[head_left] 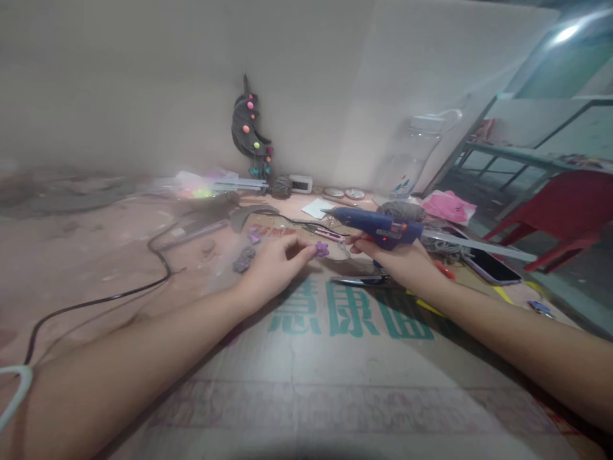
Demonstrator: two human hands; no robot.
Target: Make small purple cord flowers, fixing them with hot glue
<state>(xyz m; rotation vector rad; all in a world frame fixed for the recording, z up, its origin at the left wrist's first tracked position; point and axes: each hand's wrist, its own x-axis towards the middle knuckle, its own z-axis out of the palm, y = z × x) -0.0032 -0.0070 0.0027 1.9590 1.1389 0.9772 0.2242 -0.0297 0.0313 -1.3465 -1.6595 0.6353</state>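
Between the thumb and fingertips of my left hand (282, 259) is a small purple flower (322, 250). My right hand (400, 259) grips a blue hot glue gun (376, 225), its nozzle pointing left above the table and a long clear glue stick (479, 246) sticking out at the back. A red light glows on the gun's side. Left of my left hand lie a small grey clump (243, 259) and a purple piece (253, 235). Below the gun rests a dark-handled blade or pair of scissors (359, 280), partly hidden by my right hand.
A grey crescent moon with coloured balls (246, 124) leans on the wall. At the back stand a grey yarn ball (281, 186), a small white clock (301, 184) and a clear bottle (414, 156). A phone (493, 265) lies right. A black cord (160, 255) crosses the left side.
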